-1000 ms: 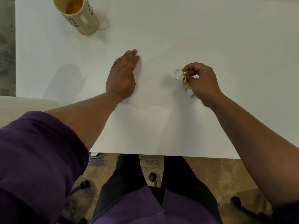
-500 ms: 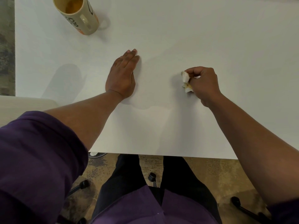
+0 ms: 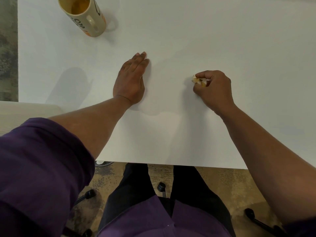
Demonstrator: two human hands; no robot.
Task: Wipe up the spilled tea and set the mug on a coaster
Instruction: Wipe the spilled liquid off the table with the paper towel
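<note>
My left hand (image 3: 130, 79) lies flat on the white desk (image 3: 222, 40), palm down, fingers straight and close together, holding nothing. My right hand (image 3: 213, 89) sits to its right, well apart from it, curled into a loose fist with the knuckles up. Its fingers pinch a small crumpled tissue (image 3: 199, 80), white with yellow-brown stains, which pokes out on the side of the fist facing my left hand. The fist rests on or just above the desk; I cannot tell if the tissue touches the surface.

The mug (image 3: 85, 16) is at the far left of the desk, well away from both hands. It is beige with dark lettering and an orange band near its base, and its handle faces toward me. Its mouth is partly cut off by the top edge of the view, and a little amber tea shows inside. It stands directly on the desk.

A faint sheen marks the desk between my two hands. Both forearms are bare, with a purple sleeve (image 3: 39, 168) pushed up on my left arm. Below the near edge of the desk I see my dark trousers (image 3: 133, 183) and a mottled floor (image 3: 230, 182).
</note>
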